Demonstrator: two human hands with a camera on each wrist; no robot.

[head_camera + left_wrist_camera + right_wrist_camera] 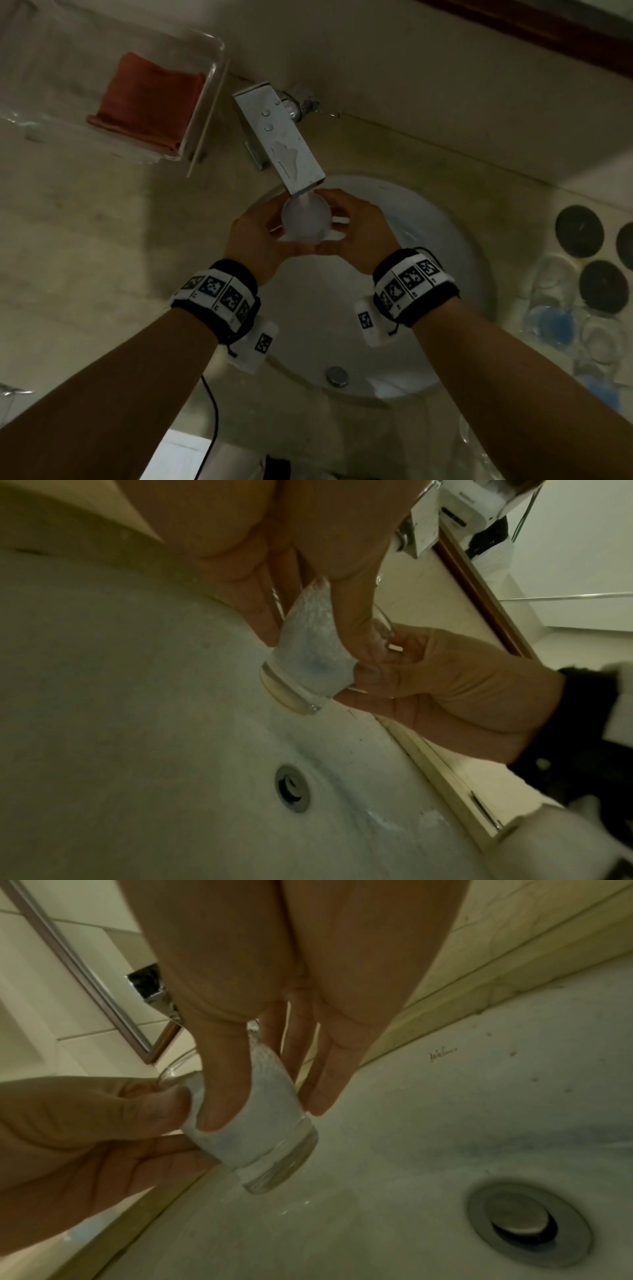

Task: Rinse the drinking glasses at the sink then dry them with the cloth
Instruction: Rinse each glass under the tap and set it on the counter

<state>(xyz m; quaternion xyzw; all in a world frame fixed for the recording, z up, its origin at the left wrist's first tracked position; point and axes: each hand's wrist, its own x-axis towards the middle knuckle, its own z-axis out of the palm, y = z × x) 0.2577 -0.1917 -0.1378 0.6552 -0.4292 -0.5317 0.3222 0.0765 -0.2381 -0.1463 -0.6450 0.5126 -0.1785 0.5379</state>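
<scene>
A drinking glass (306, 222) is held over the basin of the sink (445, 274), directly under the outlet of the faucet (281, 137). Water is seen running from the outlet into the glass, which is filled with white, bubbly water; its thick clear base (284, 1167) is turned toward the basin. The glass is gripped from both sides: the left hand (258, 240) is curled round its left wall, and the right hand (356, 236) is curled round its right wall, with fingers and thumbs of both pressed to the wall. In the right wrist view the right thumb (219, 1085) lies along the glass and the left thumb (161, 1104) is pressed against it just beside.

Below the glass, the drain (527, 1223) is seen in the basin, its stopper raised. To the left of the faucet, a folded red cloth (147, 102) lies in a clear tray (209, 102) on the counter. To the right of the sink, further clear glasses (561, 308) are stood on the counter, some with a blue tint at the bottom, beside dark round coasters (579, 236). Marker bands are worn on both wrists.
</scene>
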